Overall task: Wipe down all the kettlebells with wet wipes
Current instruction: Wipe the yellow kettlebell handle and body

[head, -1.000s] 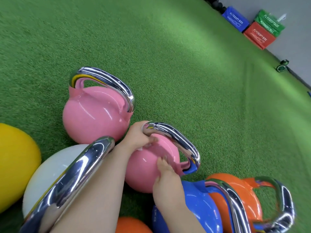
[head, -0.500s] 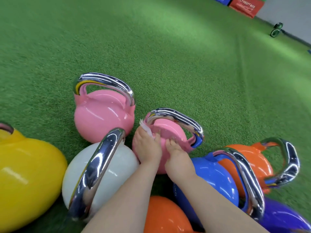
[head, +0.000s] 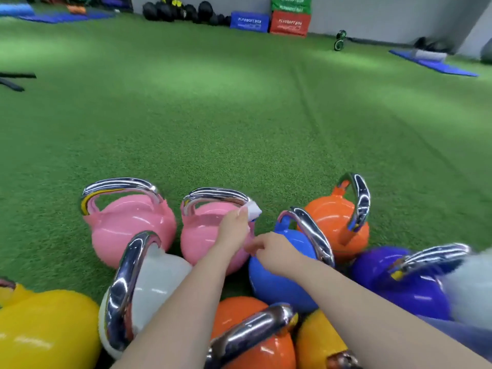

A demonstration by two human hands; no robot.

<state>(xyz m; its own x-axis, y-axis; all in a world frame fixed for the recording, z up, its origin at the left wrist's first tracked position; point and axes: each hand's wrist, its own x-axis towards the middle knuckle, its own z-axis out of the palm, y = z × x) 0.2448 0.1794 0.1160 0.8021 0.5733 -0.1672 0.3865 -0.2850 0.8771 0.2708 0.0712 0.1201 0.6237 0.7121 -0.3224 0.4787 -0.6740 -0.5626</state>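
Note:
Several kettlebells with chrome handles stand packed together on green turf. My left hand pinches a white wet wipe against the right end of the handle of the second pink kettlebell. My right hand reaches in just right of it, above the blue kettlebell; its fingertips are at the pink body's right side and hold nothing. Another pink kettlebell stands to the left. Around them are a white kettlebell, a yellow kettlebell, two orange kettlebells and a purple kettlebell.
Open green turf stretches ahead. By the far wall are blue, red and green plyo boxes, black balls, a small green wheel and a blue mat.
My left hand has carried the wipe along the pink kettlebell's handle from its left end to its right end. My right hand slid to the right side. The view has tilted up.

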